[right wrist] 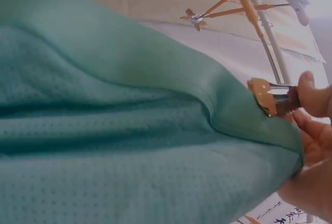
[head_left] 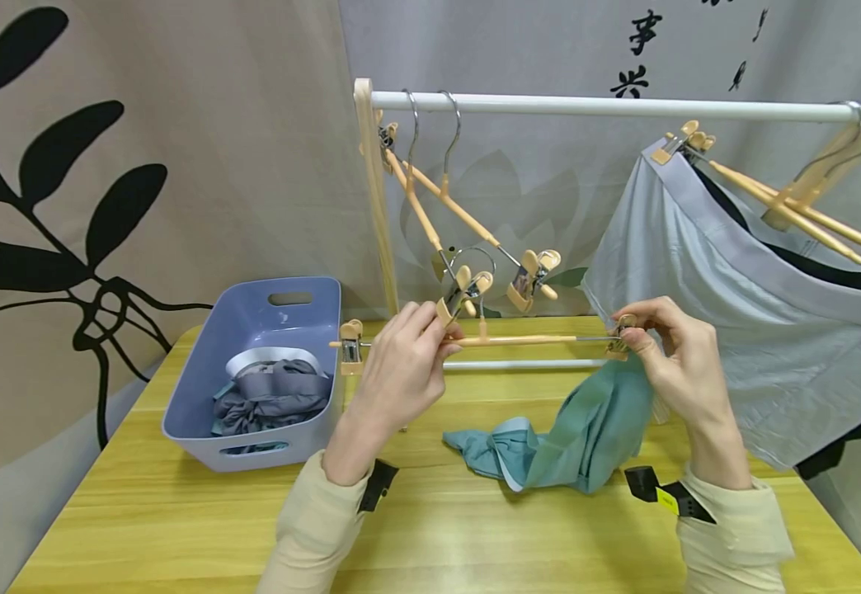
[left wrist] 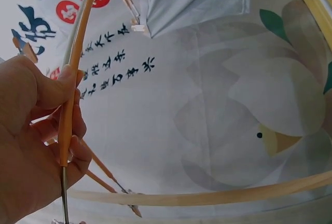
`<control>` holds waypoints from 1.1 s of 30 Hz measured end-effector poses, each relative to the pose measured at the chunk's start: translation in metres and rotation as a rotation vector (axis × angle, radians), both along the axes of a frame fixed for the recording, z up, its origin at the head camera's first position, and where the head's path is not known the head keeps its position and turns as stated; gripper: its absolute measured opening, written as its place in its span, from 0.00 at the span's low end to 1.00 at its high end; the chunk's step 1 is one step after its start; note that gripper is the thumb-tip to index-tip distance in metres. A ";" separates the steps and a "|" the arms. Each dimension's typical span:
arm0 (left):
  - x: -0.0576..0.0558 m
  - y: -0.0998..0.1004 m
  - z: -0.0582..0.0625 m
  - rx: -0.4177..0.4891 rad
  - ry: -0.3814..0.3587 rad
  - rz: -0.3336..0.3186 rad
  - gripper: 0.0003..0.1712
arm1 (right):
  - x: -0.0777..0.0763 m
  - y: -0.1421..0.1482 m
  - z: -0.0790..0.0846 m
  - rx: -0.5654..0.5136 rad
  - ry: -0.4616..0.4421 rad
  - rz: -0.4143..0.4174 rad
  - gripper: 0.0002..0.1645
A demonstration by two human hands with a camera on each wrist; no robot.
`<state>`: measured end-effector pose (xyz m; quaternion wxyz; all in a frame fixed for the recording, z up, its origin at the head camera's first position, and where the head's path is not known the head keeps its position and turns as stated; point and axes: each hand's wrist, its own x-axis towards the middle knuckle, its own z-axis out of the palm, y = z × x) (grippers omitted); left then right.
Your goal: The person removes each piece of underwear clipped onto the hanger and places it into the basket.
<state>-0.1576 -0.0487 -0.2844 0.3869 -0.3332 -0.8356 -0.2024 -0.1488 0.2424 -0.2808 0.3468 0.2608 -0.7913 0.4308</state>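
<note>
My left hand [head_left: 404, 363] grips the wooden bar of a clip hanger [head_left: 527, 340], held level over the table; in the left wrist view its fingers curl round the bar [left wrist: 68, 112]. At the bar's right end, my right hand [head_left: 681, 359] pinches a clip [head_left: 618, 346]. From there hangs a green pair of underpants [head_left: 586, 429], its lower part bunched on the table. Seen in the right wrist view, the clip [right wrist: 267, 98] sits over one corner of the waistband [right wrist: 207, 79]. The hanger's left clip [head_left: 351, 342] carries no cloth.
A blue basket [head_left: 185, 421] at left holds dark folded clothes [head_left: 275, 396]. Behind my hands stands a rack with a white rail [head_left: 586, 105]. Two bare clip hangers [head_left: 468, 216] hang at its left, and light grey underpants [head_left: 705, 280] hang at its right.
</note>
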 end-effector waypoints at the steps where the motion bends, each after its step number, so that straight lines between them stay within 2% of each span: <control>1: 0.000 0.000 0.000 -0.001 0.001 0.000 0.05 | 0.000 -0.001 0.000 -0.012 -0.003 0.002 0.05; 9: 0.001 0.001 0.001 0.000 0.003 -0.001 0.05 | 0.001 -0.006 0.003 -0.070 -0.008 -0.029 0.02; 13: 0.001 0.001 0.001 0.002 0.010 0.001 0.04 | 0.001 -0.005 0.003 -0.066 -0.005 -0.013 0.03; 18: 0.000 0.002 -0.001 0.002 -0.005 -0.008 0.05 | 0.002 -0.003 0.002 -0.012 -0.010 0.032 0.10; 22: 0.001 0.003 -0.001 -0.002 -0.012 -0.004 0.06 | 0.003 -0.003 0.002 0.082 0.016 -0.013 0.11; 26: 0.000 0.003 -0.002 0.000 -0.012 -0.005 0.05 | 0.005 -0.007 0.002 0.168 0.080 -0.126 0.15; 28: 0.000 0.004 -0.002 0.005 -0.011 -0.009 0.06 | 0.005 -0.012 0.002 0.203 0.138 -0.177 0.22; 31: 0.000 0.005 -0.002 0.011 -0.002 -0.014 0.06 | 0.006 -0.022 0.004 0.273 0.277 -0.264 0.33; 33: 0.000 0.006 -0.002 0.007 0.005 -0.013 0.06 | 0.007 -0.030 0.005 0.322 0.390 -0.307 0.34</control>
